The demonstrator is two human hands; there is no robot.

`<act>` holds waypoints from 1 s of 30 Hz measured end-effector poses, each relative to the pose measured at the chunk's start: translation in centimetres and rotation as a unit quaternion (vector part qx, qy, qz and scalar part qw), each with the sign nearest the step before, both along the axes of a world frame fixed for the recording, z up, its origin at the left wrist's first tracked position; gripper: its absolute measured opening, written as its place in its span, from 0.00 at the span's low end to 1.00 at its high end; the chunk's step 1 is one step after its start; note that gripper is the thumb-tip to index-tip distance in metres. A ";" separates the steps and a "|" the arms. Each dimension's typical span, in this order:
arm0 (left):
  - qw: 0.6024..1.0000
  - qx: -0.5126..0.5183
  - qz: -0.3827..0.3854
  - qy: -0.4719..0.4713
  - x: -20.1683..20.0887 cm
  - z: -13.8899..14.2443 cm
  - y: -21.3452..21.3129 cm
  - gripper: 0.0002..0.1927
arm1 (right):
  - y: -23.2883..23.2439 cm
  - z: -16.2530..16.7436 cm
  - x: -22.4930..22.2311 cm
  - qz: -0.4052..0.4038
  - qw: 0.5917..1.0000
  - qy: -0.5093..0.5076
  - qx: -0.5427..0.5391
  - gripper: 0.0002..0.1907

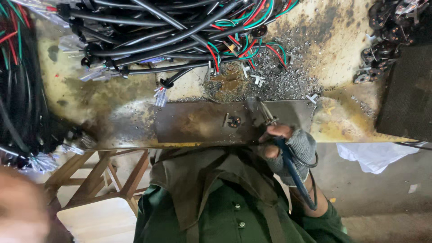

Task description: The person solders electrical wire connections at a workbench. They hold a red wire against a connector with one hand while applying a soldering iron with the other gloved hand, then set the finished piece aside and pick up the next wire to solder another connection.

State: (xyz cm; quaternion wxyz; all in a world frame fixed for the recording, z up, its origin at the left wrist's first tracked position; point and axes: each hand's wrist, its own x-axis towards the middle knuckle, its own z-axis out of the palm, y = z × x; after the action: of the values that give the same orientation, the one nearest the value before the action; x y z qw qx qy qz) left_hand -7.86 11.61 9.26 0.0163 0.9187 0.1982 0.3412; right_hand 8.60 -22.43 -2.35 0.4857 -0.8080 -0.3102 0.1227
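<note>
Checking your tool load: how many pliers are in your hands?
1: the blue-handled pliers are gripped in the gloved right hand, jaws over the metal plate. The left hand is blurred; others may be hidden.

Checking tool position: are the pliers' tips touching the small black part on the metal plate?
Apart. The head view shows bare plate between the pliers tips and the black part.

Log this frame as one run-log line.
right hand: holds blue-handled pliers over metal plate | small black part on plate | left hand: blurred, lower left
</note>
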 end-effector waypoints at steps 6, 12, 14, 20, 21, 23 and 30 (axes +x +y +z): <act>0.884 -0.334 -0.300 0.129 1.6 -5.5 -8.9 0.22 | 1.8 -1.0 -1.0 -0.022 0.966 0.251 0.053 0.14; 0.822 -0.528 -0.186 0.106 5.1 -6.3 -11.6 0.10 | 2.8 0.9 0.0 0.055 0.993 0.006 -0.103 0.24; 0.817 -0.541 -0.182 0.085 6.0 -6.3 -11.5 0.08 | 3.2 1.1 0.1 0.058 0.991 0.005 -0.121 0.27; 0.784 -0.589 -0.177 0.085 5.5 -7.1 -11.1 0.07 | 3.6 0.5 -0.4 -0.037 0.966 0.247 0.065 0.33; 0.785 -0.583 -0.188 0.089 5.3 -7.0 -10.6 0.07 | 3.6 0.5 -0.4 -0.037 0.976 0.208 0.041 0.35; 0.772 -0.586 -0.190 0.157 5.1 -6.5 -9.2 0.07 | 3.9 0.6 -0.4 -0.053 0.977 0.201 0.047 0.34; 0.730 -0.567 -0.237 0.299 6.7 -5.1 -7.8 0.10 | 5.2 1.7 0.3 -0.010 0.991 0.133 -0.011 0.28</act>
State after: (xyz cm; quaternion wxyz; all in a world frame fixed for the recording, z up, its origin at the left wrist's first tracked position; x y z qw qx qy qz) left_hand -1.15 3.82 4.13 0.5546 0.8103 0.1250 -0.1423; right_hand 8.95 -17.21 -0.70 0.5151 -0.7926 -0.2337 0.2277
